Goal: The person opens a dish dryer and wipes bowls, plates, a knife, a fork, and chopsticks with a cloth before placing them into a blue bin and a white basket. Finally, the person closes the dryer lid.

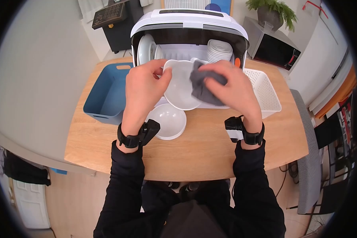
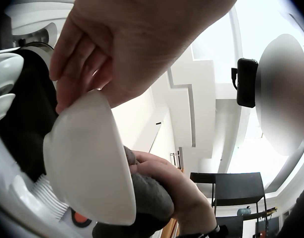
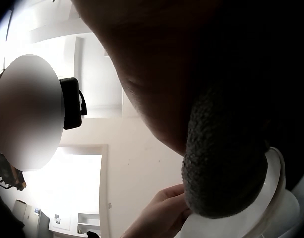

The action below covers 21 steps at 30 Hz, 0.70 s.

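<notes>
Between my hands a white bowl [image 1: 181,85] is held up and tilted, its inside toward the head camera. My left hand [image 1: 144,85] pinches its left rim between thumb and fingers; the left wrist view shows the bowl's [image 2: 85,158] outer side. A dark grey cloth [image 1: 206,83] is bunched in my right hand [image 1: 234,85], against the bowl's right side. In the right wrist view the cloth [image 3: 224,163] covers part of the bowl. Below the left hand, a short stack of white bowls [image 1: 168,122] stands on the wooden table [image 1: 202,146].
Behind the hands is an open white dish cabinet [image 1: 190,18] with upright plates [image 1: 146,49] at left and stacked small dishes [image 1: 219,50] at right. A blue bin [image 1: 107,93] stands left, a white perforated basket [image 1: 265,91] right. A microwave [image 1: 273,47] sits beyond the table.
</notes>
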Available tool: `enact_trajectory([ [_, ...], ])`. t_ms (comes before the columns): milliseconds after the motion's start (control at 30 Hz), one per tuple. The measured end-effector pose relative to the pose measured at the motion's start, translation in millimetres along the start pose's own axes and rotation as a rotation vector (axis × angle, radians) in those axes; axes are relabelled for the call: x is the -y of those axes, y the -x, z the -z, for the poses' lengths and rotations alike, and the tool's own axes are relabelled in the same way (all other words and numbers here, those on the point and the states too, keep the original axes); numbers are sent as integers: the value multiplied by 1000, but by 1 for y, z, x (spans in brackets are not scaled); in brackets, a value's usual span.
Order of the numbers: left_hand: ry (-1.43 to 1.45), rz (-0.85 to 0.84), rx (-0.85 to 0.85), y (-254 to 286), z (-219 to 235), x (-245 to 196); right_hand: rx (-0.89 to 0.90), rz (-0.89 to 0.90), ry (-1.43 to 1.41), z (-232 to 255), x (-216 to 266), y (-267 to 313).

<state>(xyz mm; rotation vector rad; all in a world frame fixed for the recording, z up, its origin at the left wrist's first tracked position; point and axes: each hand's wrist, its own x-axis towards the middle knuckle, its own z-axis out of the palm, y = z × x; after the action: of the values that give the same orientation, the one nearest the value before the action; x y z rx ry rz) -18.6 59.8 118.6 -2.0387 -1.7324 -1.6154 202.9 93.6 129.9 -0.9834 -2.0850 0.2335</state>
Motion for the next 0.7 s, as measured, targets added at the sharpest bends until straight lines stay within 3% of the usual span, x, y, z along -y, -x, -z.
enact_trajectory([
  [133,10,13,27,0,2,0,-489,-63,-358,-10,-19,-17],
  [233,113,7,59,4,-6,-5,-393,-74,-402,-21,-29,-22],
  [367,89,-51,146,12,-18,-15,35,-52,-332,-18,-13,-12],
  [467,97,-107,89,10,-21,-7,180,14,-400,-5,-12,-10],
  [700,100,-103,-45,10,-20,-15,118,-64,-375,-12,-13,-14],
])
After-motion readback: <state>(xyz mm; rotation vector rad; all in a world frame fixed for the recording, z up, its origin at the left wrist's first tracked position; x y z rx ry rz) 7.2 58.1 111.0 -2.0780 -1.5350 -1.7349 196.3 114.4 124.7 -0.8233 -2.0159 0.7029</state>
